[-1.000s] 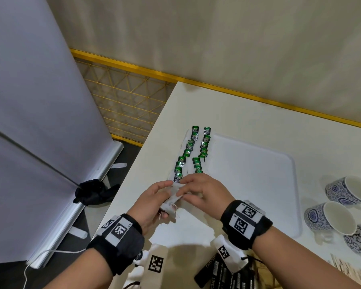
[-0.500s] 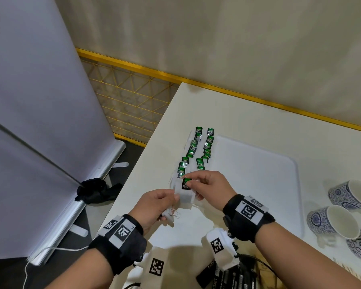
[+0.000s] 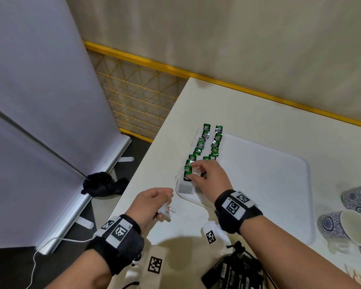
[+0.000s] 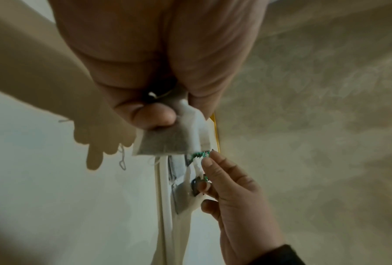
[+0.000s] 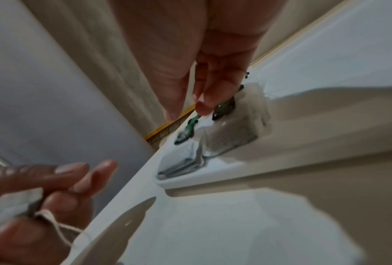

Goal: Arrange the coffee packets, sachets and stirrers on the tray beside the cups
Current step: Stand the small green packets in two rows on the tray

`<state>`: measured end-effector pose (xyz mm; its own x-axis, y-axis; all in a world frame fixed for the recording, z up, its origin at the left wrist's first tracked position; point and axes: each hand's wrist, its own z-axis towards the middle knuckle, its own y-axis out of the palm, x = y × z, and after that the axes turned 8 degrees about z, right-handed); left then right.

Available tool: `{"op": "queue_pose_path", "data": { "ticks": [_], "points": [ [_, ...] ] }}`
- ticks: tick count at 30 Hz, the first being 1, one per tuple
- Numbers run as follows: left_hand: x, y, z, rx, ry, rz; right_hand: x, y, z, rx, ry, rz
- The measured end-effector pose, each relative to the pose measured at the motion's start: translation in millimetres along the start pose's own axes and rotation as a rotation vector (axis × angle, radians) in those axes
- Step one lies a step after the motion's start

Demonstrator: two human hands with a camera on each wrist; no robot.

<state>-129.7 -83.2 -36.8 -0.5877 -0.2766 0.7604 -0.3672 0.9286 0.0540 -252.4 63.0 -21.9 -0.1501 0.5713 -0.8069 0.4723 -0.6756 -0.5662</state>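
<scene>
Two rows of tea bags with green tags (image 3: 200, 143) lie along the left edge of the white tray (image 3: 269, 184). My right hand (image 3: 196, 172) is over the near end of the left row. Its fingertips (image 5: 204, 105) touch the green tag (image 3: 187, 176) of a tea bag (image 3: 184, 185) that lies in the tray's near left corner, and the thumb stands apart from them. My left hand (image 3: 165, 205) hovers beside the tray's corner and grips a small bunch of white tea bags (image 4: 165, 141) with loose strings.
Blue-patterned cups (image 3: 338, 228) lie to the right of the tray. Wooden stirrers (image 3: 356, 276) show at the bottom right. Black packets (image 3: 231, 274) lie near the table's front edge. The table's left edge (image 3: 154, 163) runs close beside the tray.
My right hand took one tea bag from the bunch in my left hand, carried it forward and laid it at the near end of the left row. The left hand drew back slightly.
</scene>
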Motion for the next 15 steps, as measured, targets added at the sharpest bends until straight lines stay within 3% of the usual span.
{"op": "queue_pose_path", "data": {
  "ticks": [3, 8, 15],
  "points": [
    [-1, 4, 0, -0.009, 0.005, 0.008, 4, -1, -5, -0.03, -0.02, -0.054],
    [1, 9, -1, -0.02, 0.008, 0.013, 10, 11, -7, -0.246, -0.04, -0.208],
    [0, 4, 2, -0.006, 0.002, 0.042, 13, 18, -8, -0.255, -0.039, -0.21]
  ]
}}
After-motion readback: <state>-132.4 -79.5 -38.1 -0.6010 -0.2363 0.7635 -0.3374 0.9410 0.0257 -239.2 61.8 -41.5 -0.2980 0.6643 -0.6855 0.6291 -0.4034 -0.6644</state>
